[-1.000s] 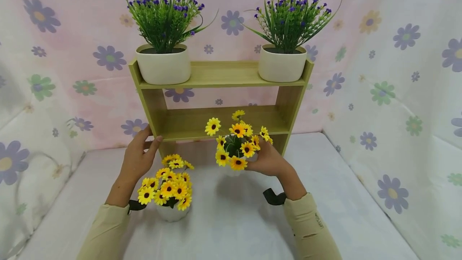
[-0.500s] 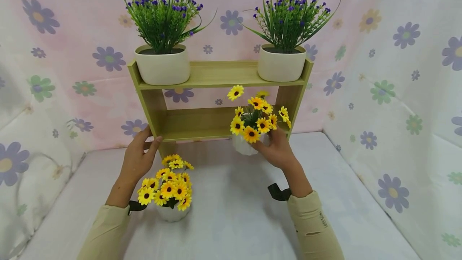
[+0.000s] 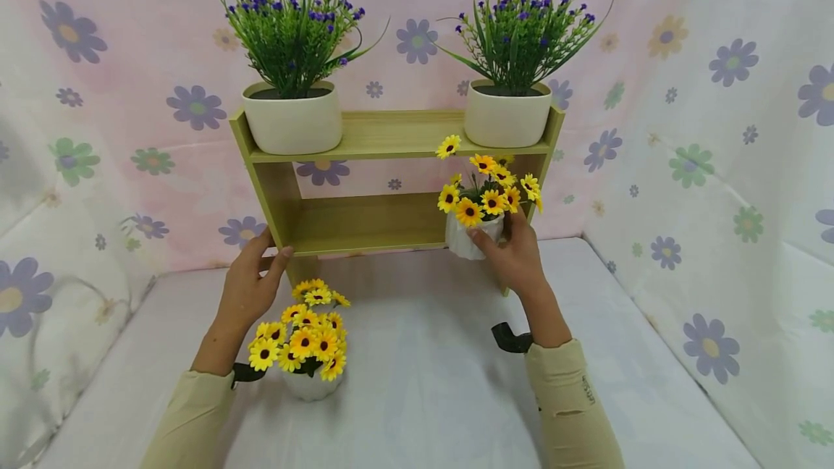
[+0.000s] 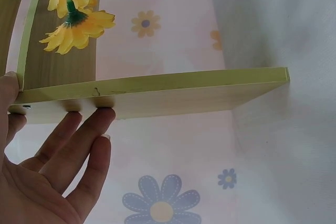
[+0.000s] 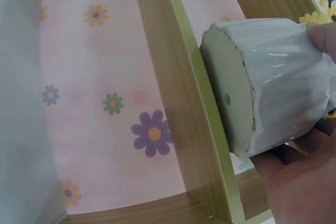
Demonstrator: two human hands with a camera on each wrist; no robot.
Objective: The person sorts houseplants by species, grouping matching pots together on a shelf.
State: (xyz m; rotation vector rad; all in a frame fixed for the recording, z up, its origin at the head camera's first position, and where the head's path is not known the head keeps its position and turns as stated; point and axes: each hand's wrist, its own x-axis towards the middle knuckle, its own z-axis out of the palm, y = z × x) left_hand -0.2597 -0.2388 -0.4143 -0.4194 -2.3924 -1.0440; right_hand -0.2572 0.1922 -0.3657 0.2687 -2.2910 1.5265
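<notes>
Facing shelf edge point(image 3: 371, 249) (roomy leftward): pot point(image 5: 286, 82)

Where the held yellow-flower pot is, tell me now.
In the head view, the held pot is right of centre, in the right hand, near the front edge of the lower shelf, below the right purple-flowered plant.

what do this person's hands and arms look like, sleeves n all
Both the left hand and the right hand are bare. The left sleeve and right sleeve are beige; small dark lettering marks the right one. A black piece juts out by each cuff.
</notes>
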